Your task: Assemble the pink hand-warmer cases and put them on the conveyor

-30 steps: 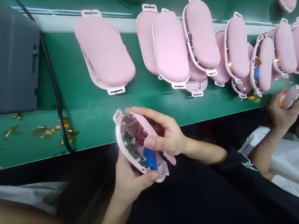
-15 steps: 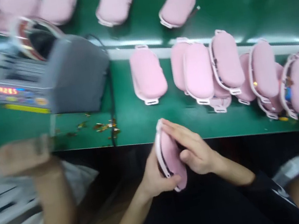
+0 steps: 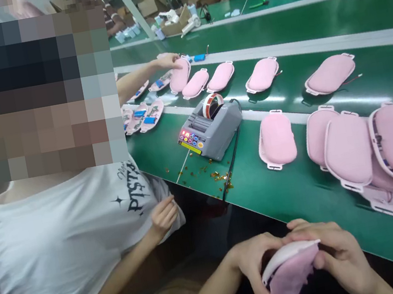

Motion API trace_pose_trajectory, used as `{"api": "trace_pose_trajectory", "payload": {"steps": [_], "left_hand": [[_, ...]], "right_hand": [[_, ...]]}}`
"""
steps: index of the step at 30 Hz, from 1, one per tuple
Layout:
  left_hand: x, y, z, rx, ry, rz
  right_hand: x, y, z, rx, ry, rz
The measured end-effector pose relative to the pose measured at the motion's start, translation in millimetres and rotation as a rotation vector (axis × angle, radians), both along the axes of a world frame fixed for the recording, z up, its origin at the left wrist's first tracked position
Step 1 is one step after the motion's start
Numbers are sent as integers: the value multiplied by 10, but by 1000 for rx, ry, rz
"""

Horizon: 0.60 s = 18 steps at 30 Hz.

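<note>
Fingers (image 3: 319, 229) of the left hand (image 3: 254, 256) and right hand (image 3: 347, 255) hold the oval pink plastic case (image 3: 291, 285), gaping a second ago, whose halves I now see almost joined.

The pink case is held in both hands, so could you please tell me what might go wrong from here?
The left hand and right hand hold the pink case in front of the edge of the bench, so a slip might let it fall. A dark gap shows along its pale rim, so a fingertip there could be pinched if it closes. The overlapping cases might slide or scuff if bumped.
</note>
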State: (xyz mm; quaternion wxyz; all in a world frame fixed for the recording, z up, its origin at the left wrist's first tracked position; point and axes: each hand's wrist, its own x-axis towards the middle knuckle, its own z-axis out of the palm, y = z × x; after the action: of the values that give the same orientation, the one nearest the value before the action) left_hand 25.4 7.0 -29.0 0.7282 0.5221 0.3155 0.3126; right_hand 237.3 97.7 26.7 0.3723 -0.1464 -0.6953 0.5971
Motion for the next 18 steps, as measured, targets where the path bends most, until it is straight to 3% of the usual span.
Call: {"api": "trace_pose_trajectory", "payload": {"steps": [3,6,9,11,14,18], "left_hand": [[-33,-16,135,59,-76,209],[-15,-2,368,157,140,608],[78,45,473,161,184,811],[153,80,428,150,117,876],[274,116,243,124,-5,986],[445,155,-18,110,-115,1027]], "right_hand": [[71,137,62,133,-49,-101],[139,264,146,327,-153,-221],[152,280,148,386,-243,-246],[157,243,77,314,-283,-247],[193,176,-82,247,-344,-233],[283,108,-179,379,-392,-328]]}}
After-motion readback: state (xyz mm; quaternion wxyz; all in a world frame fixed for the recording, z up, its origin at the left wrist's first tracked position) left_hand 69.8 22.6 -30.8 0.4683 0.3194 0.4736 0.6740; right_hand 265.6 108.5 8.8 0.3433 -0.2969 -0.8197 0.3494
